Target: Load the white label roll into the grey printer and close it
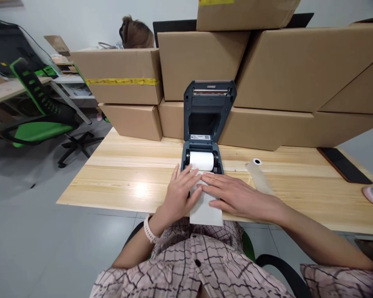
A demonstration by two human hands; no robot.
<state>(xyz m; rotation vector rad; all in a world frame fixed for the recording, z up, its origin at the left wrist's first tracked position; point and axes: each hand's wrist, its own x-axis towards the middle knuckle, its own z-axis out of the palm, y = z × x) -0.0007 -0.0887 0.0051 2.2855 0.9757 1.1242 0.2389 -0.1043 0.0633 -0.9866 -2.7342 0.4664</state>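
Dark blue-grey plastic printer (202, 145), centre of frame, on the pale wood-grain table (127, 176); hinged lid (210, 101) raised, leaning back near stacked brown cardboard boxes (202, 62). White paper roll (201, 160) seated inside, between black holders. From the printer's front, a white paper strip (207, 213) runs toward the wearer, its end past the table edge, lower centre. Left hand (180, 191), pale band at wrist: fingers extended and spread, laid over the strip's upper left part, not clenched. Right hand (233, 194): palm down, fingers nearly straight across the strip from the right, also unclenched. Right of the printer, a small white-rimmed roll (257, 162) with a translucent tail; farther right, a flat black slab with brown edge (345, 165). Upper left: green-and-black office chair (43, 130); top of a person's head (136, 33) behind the boxes.
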